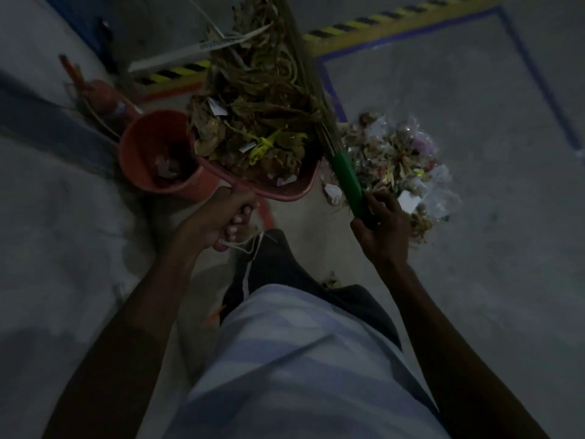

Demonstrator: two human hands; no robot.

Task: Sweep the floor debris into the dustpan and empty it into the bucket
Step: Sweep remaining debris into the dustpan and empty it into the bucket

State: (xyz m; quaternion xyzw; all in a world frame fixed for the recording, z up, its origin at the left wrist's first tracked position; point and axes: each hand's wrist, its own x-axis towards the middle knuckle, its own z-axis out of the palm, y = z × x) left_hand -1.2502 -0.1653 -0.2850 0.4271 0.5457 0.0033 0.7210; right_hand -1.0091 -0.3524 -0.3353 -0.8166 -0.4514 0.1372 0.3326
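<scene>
Above the concrete floor (474,248), a pink dustpan (285,193) is held off the ground, heaped with dry brown leaves (253,99), paper scraps and a strand of yellow string (264,147). Left hand (221,220): fingers curled round the dustpan's handle, which the grip mostly hides. Just left of the dustpan stands an orange bucket (142,147), upright, its near rim overlapped by the pan's edge; a small amount of debris lies at its bottom, too dark to identify. Right hand (380,226): fingers wrapped round the green handle of a broom (345,179), whose bristles lie against the right side of the heap in the dustpan. Right of the broom, a pile of floor debris (392,160) remains on the floor: leaves, clear plastic wrappers, white paper and small coloured bits. Behind the dustpan runs a strip of yellow-and-black hazard tape (364,26), with blue line marking (538,74) bordering a floor bay. A long white strip (190,50) bearing print juts from behind the heap; its lettering is blurred. Behind the bucket, reddish objects (101,93) are too dim to name. The person's striped shirt (300,359) fills the lower foreground, and one dark shoe (269,264) shows below the hands. The whole scene is dimly lit and motion-blurred at the left edge.
</scene>
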